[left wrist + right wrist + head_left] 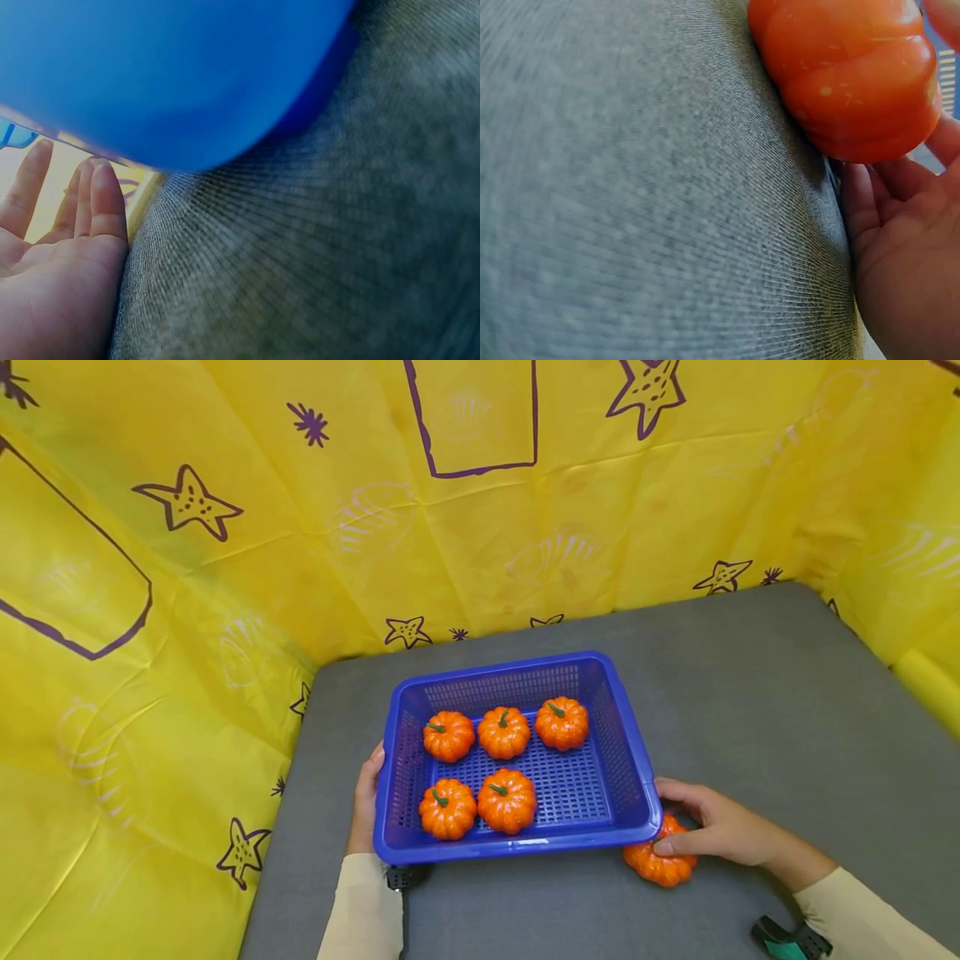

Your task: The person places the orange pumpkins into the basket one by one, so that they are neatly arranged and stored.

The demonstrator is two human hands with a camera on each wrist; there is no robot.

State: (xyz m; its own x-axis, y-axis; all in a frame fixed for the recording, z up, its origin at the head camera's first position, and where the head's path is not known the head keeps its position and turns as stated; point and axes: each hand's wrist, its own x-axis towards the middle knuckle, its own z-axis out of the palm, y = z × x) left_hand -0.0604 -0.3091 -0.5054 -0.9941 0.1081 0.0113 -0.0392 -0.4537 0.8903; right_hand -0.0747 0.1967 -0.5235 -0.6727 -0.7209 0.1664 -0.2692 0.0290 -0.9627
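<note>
A blue plastic basket [517, 847] with lattice walls holds several small orange pumpkins [504, 732] with green stems, three along the back and two at the front left. My left hand [366, 795] lies along the outside of its left wall, fingertips near the rim. In the left wrist view, its fingers [109, 199] extend fairly straight beside the blue plastic. At the basket's front right corner, my right hand [723, 828] grips another pumpkin [662, 867], thumb across the top. The right wrist view shows this pumpkin [847, 82] close over the grey cloth, with fingers behind it.
A grey cloth-covered table [765, 693] lies under everything. Yellow fabric [480, 543] with purple starfish drawings hangs behind it and along both sides. A dark strap [791, 939] with a green patch is at my right wrist.
</note>
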